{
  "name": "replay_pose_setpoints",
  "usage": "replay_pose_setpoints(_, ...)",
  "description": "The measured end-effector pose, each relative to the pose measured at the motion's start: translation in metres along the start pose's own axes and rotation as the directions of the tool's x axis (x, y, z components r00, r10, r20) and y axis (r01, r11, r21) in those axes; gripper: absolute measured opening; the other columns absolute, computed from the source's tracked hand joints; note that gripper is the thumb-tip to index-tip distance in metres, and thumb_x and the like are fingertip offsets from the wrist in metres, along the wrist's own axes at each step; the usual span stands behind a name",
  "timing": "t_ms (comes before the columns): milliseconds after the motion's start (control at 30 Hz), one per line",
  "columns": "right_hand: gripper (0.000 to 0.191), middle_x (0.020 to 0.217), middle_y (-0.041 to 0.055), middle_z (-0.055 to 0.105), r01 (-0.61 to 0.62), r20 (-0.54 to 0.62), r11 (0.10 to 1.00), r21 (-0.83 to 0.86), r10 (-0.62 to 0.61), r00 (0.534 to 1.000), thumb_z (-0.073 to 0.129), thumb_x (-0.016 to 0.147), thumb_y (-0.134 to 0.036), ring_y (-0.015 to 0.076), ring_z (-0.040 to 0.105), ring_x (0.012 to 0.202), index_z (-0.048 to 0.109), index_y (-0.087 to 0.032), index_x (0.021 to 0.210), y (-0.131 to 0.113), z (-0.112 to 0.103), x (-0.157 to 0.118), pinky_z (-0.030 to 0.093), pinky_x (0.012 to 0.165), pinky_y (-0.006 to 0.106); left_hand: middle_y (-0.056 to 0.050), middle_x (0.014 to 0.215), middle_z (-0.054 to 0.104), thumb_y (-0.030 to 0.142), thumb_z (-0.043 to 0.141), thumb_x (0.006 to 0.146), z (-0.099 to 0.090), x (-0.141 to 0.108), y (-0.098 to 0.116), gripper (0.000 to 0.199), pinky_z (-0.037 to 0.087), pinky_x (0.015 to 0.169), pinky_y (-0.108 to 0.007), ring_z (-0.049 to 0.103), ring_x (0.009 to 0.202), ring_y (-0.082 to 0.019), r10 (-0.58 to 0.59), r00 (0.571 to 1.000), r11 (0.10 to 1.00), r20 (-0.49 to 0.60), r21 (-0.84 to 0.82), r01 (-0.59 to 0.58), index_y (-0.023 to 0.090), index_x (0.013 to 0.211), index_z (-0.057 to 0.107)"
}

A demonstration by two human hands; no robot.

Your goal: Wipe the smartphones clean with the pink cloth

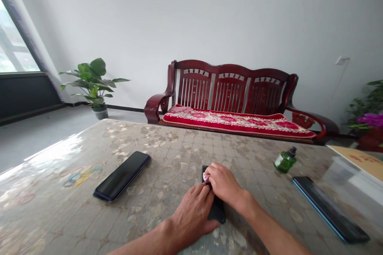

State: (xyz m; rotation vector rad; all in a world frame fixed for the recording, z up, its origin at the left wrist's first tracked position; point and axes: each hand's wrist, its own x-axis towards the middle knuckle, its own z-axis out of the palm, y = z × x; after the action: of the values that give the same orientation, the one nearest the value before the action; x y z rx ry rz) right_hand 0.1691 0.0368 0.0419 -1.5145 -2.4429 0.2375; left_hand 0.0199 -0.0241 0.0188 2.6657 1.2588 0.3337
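Observation:
A dark phone [218, 212] lies on the table in front of me, largely covered by both hands. My left hand [196, 211] grips it from the left, with the fingers across its middle and the thumb at its near end. Farther up the phone, my right hand [223, 183] is closed on a small pink cloth [206, 177] pressed against its surface. Most of the cloth is hidden under the fingers. The two hands meet at the fingertips.
A stack of phones [122, 177] lies left, beside coloured rubber bands [80, 176]. On the right are a green pump bottle [285, 160], another phone [330, 209] and a box [359, 171]. Beyond the patterned table [161, 139] stand a wooden bench [231, 87] and a potted plant [94, 83].

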Motion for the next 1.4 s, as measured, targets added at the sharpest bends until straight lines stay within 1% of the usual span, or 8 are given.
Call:
replay_pose_setpoints(200,0.017,0.092,0.0008,0.064,0.007,0.011,0.999,0.031,-0.007,1.0,0.051,0.09,-0.014,0.0148,0.058,0.091,0.064,-0.023,0.084,0.0,-0.003,-0.006,0.039,0.08,0.023,-0.013,0.13,0.055,0.051,0.069,0.081,0.001,-0.001,0.0,0.06,0.04,0.104,-0.042,0.05,0.119,-0.031,0.0,1.0,1.0,0.007,-0.003,0.0,0.017,0.128,0.054)
replay_pose_setpoints(400,0.022,0.094,0.0021,0.064,-0.027,-0.058,1.0,0.015,0.028,0.998,0.046,0.092,-0.011,0.0153,0.057,0.092,0.064,-0.022,0.087,-0.004,0.001,-0.005,0.039,0.084,0.024,-0.01,0.116,0.062,0.048,0.074,0.079,0.0,0.0,0.002,0.052,0.046,0.097,-0.04,0.056,0.106,-0.03,-0.015,1.0,1.0,0.02,0.01,0.015,0.016,0.118,0.061)
replay_pose_setpoints(633,0.019,0.093,0.0004,0.064,0.062,0.123,0.995,0.079,-0.071,0.99,0.051,0.087,-0.011,0.0136,0.059,0.094,0.066,-0.023,0.086,-0.002,-0.013,-0.014,0.039,0.081,0.022,-0.012,0.128,0.059,0.047,0.07,0.084,-0.003,-0.002,0.003,0.05,0.044,0.101,-0.041,0.054,0.115,-0.031,0.049,0.998,0.998,0.03,0.035,-0.05,0.016,0.122,0.058)
replay_pose_setpoints(733,0.02,0.093,0.0004,0.063,0.039,0.083,0.996,0.076,-0.046,0.996,0.05,0.088,-0.011,0.0135,0.059,0.093,0.066,-0.023,0.086,0.0,-0.01,-0.014,0.039,0.081,0.022,-0.011,0.125,0.061,0.047,0.07,0.085,-0.004,-0.001,0.003,0.047,0.045,0.099,-0.04,0.055,0.112,-0.031,0.065,0.997,0.997,0.031,0.05,-0.066,0.016,0.119,0.059)
replay_pose_setpoints(900,0.023,0.094,0.0021,0.063,-0.013,-0.048,0.999,0.038,0.015,0.999,0.045,0.091,-0.01,0.0151,0.057,0.092,0.064,-0.021,0.087,0.0,0.0,-0.009,0.039,0.083,0.023,-0.008,0.111,0.064,0.043,0.067,0.089,-0.008,0.002,0.002,0.036,0.049,0.094,-0.04,0.059,0.106,-0.028,0.023,0.999,0.996,0.025,0.085,-0.025,0.016,0.113,0.061)
replay_pose_setpoints(1000,0.023,0.095,0.0024,0.063,-0.024,-0.043,0.999,0.043,0.025,0.999,0.045,0.091,-0.009,0.0152,0.057,0.093,0.064,-0.021,0.086,0.0,-0.001,-0.009,0.039,0.084,0.023,-0.009,0.113,0.064,0.042,0.069,0.088,-0.01,0.003,0.001,0.036,0.05,0.094,-0.039,0.059,0.107,-0.029,0.018,0.999,0.994,0.036,0.106,-0.021,0.016,0.112,0.062)
replay_pose_setpoints(1200,0.021,0.095,0.0011,0.063,0.019,0.058,0.998,0.06,-0.022,0.998,0.048,0.089,-0.011,0.0144,0.058,0.094,0.066,-0.023,0.088,-0.002,-0.008,-0.015,0.039,0.081,0.023,-0.011,0.12,0.063,0.038,0.072,0.086,-0.011,0.003,0.002,0.039,0.048,0.097,-0.039,0.058,0.11,-0.029,0.035,0.999,0.993,0.027,0.112,-0.038,0.014,0.115,0.061)
replay_pose_setpoints(1400,0.021,0.094,0.0023,0.064,-0.039,-0.056,0.999,0.009,0.04,0.998,0.047,0.092,-0.011,0.0152,0.058,0.091,0.065,-0.022,0.087,-0.001,0.001,-0.005,0.039,0.082,0.023,-0.008,0.107,0.065,0.04,0.073,0.085,-0.011,0.003,0.0,0.036,0.051,0.092,-0.039,0.06,0.102,-0.028,0.044,0.999,0.993,0.027,0.107,-0.047,0.014,0.108,0.063)
